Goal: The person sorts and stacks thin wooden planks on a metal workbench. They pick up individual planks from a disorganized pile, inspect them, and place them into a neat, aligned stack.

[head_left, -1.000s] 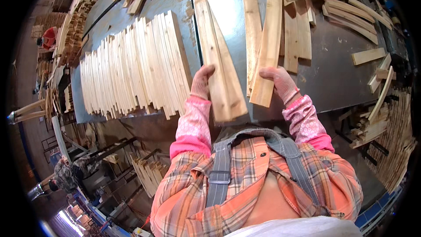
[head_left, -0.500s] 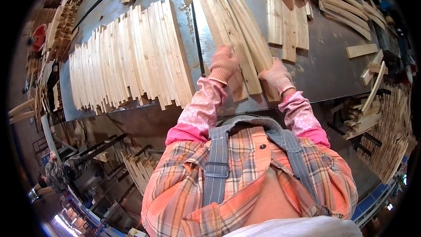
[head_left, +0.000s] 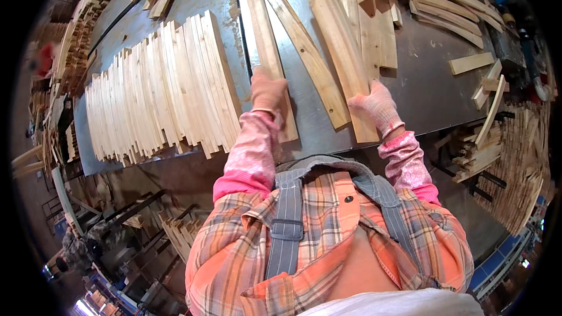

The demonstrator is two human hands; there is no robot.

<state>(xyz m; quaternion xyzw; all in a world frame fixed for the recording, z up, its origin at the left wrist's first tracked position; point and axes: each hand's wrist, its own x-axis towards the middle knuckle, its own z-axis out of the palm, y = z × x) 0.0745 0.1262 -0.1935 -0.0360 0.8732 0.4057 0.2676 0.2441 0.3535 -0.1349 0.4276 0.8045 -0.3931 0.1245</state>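
My left hand (head_left: pixel 268 92), in a pale pinkish work glove, is closed on the lower part of a wooden board (head_left: pixel 264 38) that lies lengthwise on the metal table. My right hand (head_left: pixel 379 107), gloved too, grips the right edge near the close end of a wider wooden board (head_left: pixel 336 47), its thumb over the top. Between these two, untouched, lies a narrow, slightly bowed plank (head_left: pixel 310 58) with dark knots. The fingers of both hands are partly hidden by the gloves and boards.
A long row of boards on edge (head_left: pixel 158 85) stands at left on the metal table (head_left: pixel 421 96). More boards (head_left: pixel 383 38) lie beyond my right hand, with curved strips (head_left: pixel 451 17) and short offcuts (head_left: pixel 472 63) farther right. Stacked wood (head_left: pixel 512 164) stands below the table's right side.
The left board has moved left with my left hand, opening a gap to the knotted plank. The wider board, in my right hand, now lies apart from that plank, except near its close end.
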